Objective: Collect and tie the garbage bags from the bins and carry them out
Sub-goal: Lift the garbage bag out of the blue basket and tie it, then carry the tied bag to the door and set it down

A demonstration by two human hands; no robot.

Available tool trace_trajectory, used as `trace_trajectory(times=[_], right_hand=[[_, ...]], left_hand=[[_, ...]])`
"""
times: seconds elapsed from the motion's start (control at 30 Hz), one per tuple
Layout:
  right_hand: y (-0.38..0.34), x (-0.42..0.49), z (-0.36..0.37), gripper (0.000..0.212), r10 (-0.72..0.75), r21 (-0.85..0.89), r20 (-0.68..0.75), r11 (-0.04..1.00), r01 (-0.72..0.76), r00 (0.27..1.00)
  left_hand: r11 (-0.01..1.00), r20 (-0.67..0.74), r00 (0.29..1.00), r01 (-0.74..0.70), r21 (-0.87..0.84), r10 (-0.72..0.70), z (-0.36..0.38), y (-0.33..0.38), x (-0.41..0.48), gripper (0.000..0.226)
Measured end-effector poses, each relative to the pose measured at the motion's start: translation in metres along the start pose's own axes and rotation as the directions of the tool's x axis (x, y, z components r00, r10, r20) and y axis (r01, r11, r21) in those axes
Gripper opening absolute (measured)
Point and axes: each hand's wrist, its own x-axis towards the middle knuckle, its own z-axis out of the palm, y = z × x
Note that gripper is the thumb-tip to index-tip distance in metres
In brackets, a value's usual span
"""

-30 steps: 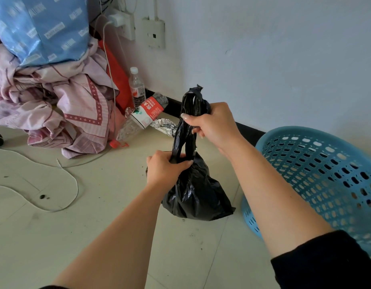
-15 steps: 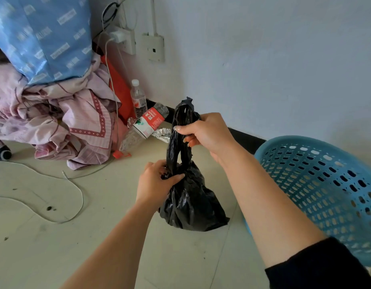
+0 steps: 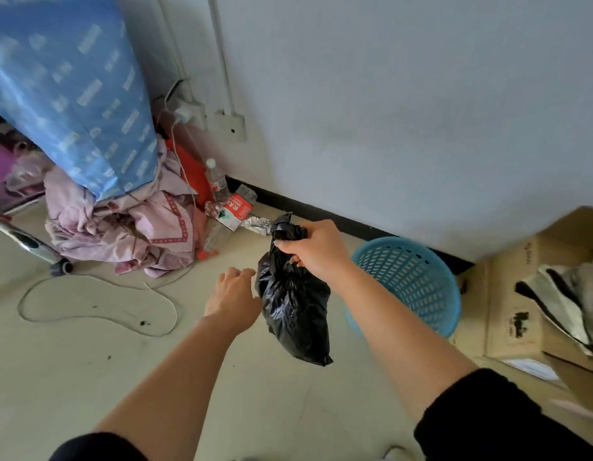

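The right grip [image 3: 316, 251] is clamped on the gathered neck of the black bag [image 3: 295, 314], which hangs above the floor [image 3: 72, 361] in front of the blue basket [image 3: 418, 281]. The left grip [image 3: 233, 294] is apart, with relaxed fingers, just beside the bag. The fist hides whether the neck is knotted.

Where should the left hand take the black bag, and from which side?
Grip the bag at its bunched neck, just under the right hand, coming from the left. There it is gathered narrow; below, it bulges and hangs.
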Motion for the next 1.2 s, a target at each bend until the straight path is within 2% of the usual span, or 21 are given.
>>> trace_trajectory(times=[0.13, 0.3, 0.47, 0.53, 0.7, 0.8, 0.9, 1.03, 1.2], right_hand=[[-0.077, -0.048, -0.035, 0.011, 0.057, 0.013, -0.111, 0.998, -0.056, 0.992], [-0.171, -0.122, -0.069, 0.017, 0.081, -0.003, -0.159, 0.997, -0.083, 0.984], [-0.212, -0.197, -0.095, 0.031, 0.194, 0.105, -0.264, 0.98, -0.171, 0.945], [-0.22, -0.229, -0.108, 0.027, 0.232, 0.16, -0.292, 0.968, -0.192, 0.928], [-0.232, -0.323, -0.153, 0.021, 0.299, 0.221, -0.426, 0.95, -0.223, 0.854], [-0.233, -0.375, -0.181, 0.016, 0.33, 0.28, -0.472, 0.935, -0.216, 0.817], [-0.226, -0.429, -0.211, 0.006, 0.355, 0.33, -0.532, 0.923, -0.197, 0.769], [-0.199, -0.501, -0.25, 0.016, 0.401, 0.346, -0.627, 0.911, -0.223, 0.667], [-0.161, -0.605, -0.305, 0.008, 0.419, 0.378, -0.717, 0.905, -0.194, 0.558]], left_hand=[[0.992, 0.041, 0.995, -0.09, 0.085, 0.086, -0.078, 0.042, -0.052, 0.047], [0.959, 0.074, 0.972, -0.232, 0.165, 0.222, -0.163, 0.085, -0.119, 0.047], [0.865, 0.151, 0.916, -0.401, 0.301, 0.372, -0.204, 0.101, -0.177, 0.044], [0.812, 0.187, 0.885, -0.466, 0.352, 0.427, -0.215, 0.109, -0.194, 0.042], [0.628, 0.256, 0.769, -0.631, 0.456, 0.586, -0.228, 0.153, -0.244, 0.042], [0.536, 0.298, 0.688, -0.712, 0.453, 0.662, -0.225, 0.192, -0.275, 0.047], [0.443, 0.347, 0.59, -0.793, 0.417, 0.73, -0.21, 0.236, -0.311, 0.043], [0.305, 0.389, 0.468, -0.859, 0.412, 0.793, -0.175, 0.299, -0.367, 0.037], [0.168, 0.429, 0.318, -0.921, 0.351, 0.846, -0.12, 0.38, -0.448, 0.038]])
